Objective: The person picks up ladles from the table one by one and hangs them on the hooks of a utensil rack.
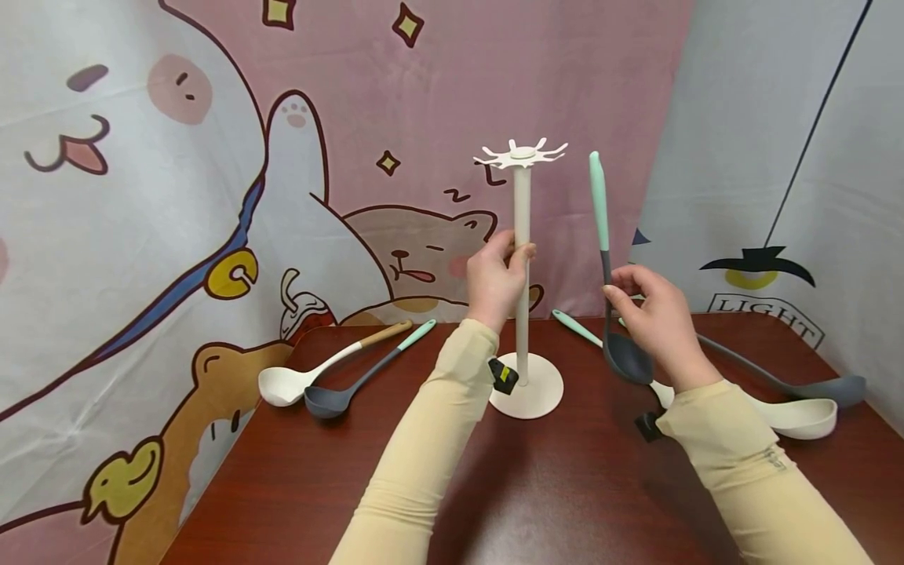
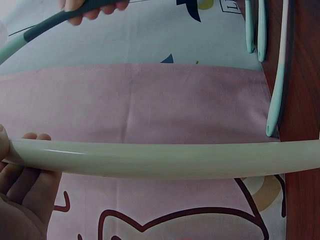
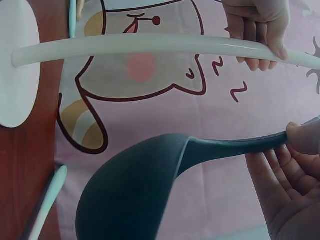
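My left hand [image 1: 494,278] grips the pole [image 1: 522,212] of a white utensil stand about halfway up, thumb in front. The stand is upright on a round base [image 1: 540,396], with a ring of hooks [image 1: 523,154] on top. To the right of the pole, my right hand [image 1: 653,318] pinches a dark grey ladle [image 1: 628,359] by the lower part of its shaft. This ladle is held upright, its mint-green handle [image 1: 599,200] pointing up and its bowl down, above the table. The right wrist view shows thumb and fingers on the shaft [image 3: 235,146] near the bowl.
On the wooden table [image 1: 523,494], a white ladle [image 1: 281,386] with a tan handle and a grey ladle [image 1: 328,402] lie at left. Another white ladle [image 1: 808,418] and another grey ladle [image 1: 829,390] lie at right, partly behind my right hand. A printed cloth [image 1: 424,94] hangs behind.
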`<state>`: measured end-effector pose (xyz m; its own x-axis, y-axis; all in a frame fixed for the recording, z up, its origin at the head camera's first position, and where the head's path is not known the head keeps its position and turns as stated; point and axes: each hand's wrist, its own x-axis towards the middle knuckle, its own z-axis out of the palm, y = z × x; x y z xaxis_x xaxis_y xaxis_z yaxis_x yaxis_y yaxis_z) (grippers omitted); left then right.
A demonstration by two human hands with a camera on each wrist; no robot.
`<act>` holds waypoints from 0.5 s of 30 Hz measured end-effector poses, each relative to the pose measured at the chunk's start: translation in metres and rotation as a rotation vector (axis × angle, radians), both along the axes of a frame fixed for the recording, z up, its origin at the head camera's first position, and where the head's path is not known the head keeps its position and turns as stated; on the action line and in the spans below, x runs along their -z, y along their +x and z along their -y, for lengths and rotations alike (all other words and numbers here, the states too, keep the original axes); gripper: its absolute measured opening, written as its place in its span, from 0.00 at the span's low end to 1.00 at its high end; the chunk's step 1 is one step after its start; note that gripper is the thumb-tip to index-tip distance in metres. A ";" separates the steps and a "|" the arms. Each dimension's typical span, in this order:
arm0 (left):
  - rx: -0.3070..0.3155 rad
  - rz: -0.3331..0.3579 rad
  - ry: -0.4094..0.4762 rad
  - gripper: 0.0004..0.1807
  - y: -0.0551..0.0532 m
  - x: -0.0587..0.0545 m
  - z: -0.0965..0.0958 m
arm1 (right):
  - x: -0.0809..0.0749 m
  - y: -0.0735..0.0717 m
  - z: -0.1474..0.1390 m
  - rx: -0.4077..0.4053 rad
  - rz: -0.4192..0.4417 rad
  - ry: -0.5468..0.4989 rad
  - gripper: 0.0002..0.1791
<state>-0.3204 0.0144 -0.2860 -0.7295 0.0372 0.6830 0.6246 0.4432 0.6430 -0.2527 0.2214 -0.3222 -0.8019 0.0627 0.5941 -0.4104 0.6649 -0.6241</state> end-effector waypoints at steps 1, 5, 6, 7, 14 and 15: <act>-0.001 -0.001 0.000 0.06 0.000 0.000 0.000 | -0.001 -0.001 0.001 -0.001 0.001 -0.004 0.13; -0.006 -0.006 -0.003 0.05 0.000 0.000 0.000 | -0.006 -0.005 0.005 -0.001 0.010 -0.014 0.14; -0.006 -0.006 -0.003 0.05 0.000 0.000 0.000 | -0.007 -0.005 0.006 -0.003 0.011 -0.019 0.14; -0.007 -0.005 -0.003 0.05 0.000 0.000 0.000 | -0.009 -0.006 0.007 -0.001 0.012 -0.021 0.14; -0.001 -0.001 0.002 0.06 0.000 0.000 0.000 | -0.017 -0.010 0.011 -0.002 0.000 -0.031 0.13; 0.000 0.000 0.003 0.06 0.000 0.000 0.000 | -0.018 -0.011 0.012 -0.003 -0.002 -0.032 0.13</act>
